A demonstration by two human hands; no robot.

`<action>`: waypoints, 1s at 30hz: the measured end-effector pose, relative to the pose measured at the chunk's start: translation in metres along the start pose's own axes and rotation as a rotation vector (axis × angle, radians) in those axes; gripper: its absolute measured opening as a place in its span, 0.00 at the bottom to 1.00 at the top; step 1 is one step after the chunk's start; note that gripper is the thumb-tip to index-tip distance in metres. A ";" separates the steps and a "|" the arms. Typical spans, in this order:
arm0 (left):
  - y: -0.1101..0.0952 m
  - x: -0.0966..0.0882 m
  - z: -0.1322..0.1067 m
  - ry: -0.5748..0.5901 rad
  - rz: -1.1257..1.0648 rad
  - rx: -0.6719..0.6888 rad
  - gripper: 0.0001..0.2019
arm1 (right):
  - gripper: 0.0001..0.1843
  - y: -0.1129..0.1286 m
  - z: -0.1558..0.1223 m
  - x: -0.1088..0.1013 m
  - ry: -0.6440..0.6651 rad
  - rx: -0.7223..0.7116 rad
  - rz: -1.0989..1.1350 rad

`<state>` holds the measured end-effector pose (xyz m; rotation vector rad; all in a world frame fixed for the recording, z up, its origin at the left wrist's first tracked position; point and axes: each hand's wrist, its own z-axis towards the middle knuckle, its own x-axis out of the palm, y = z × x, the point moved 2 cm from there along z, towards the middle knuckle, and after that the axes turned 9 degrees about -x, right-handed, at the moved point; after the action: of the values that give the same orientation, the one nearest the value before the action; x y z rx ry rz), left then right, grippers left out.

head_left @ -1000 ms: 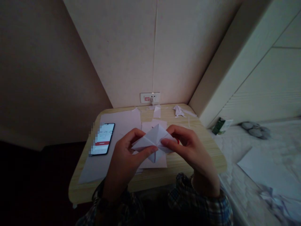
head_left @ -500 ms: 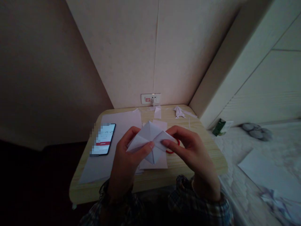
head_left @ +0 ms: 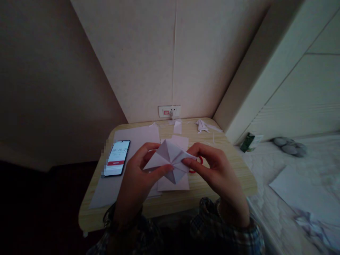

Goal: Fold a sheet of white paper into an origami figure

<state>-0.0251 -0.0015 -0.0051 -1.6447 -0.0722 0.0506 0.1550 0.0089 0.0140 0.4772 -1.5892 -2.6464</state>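
A folded piece of white paper (head_left: 169,153) with creases meeting near its middle is held up over the table. My left hand (head_left: 145,170) grips its left side, thumb on the front near the centre and fingers behind. My right hand (head_left: 209,161) pinches the right corner between thumb and fingers. Beneath the folded paper lie white paper sheets (head_left: 176,186). Part of a red ring-shaped object (head_left: 201,161), probably a scissors handle, shows behind my right fingers; the rest of it is hidden.
The small wooden table (head_left: 225,184) holds a lit phone (head_left: 118,157) on a large white sheet (head_left: 143,132). At the back lie a folded paper figure (head_left: 202,126) and paper scraps (head_left: 177,126). A wall socket (head_left: 169,111) is behind; a bed (head_left: 261,170) adjoins on the right.
The paper's right flap has been turned, so it now looks narrow and edge-on between my right fingers. The top point has shifted slightly left and down. Both hands keep their hold.
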 end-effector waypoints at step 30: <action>-0.009 0.010 -0.008 -0.091 0.094 0.091 0.13 | 0.07 0.004 0.002 0.005 -0.086 -0.155 -0.077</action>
<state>-0.0149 -0.0083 0.0048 -1.5534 -0.0610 0.1977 0.1493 0.0080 0.0176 0.4312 -1.3971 -2.8563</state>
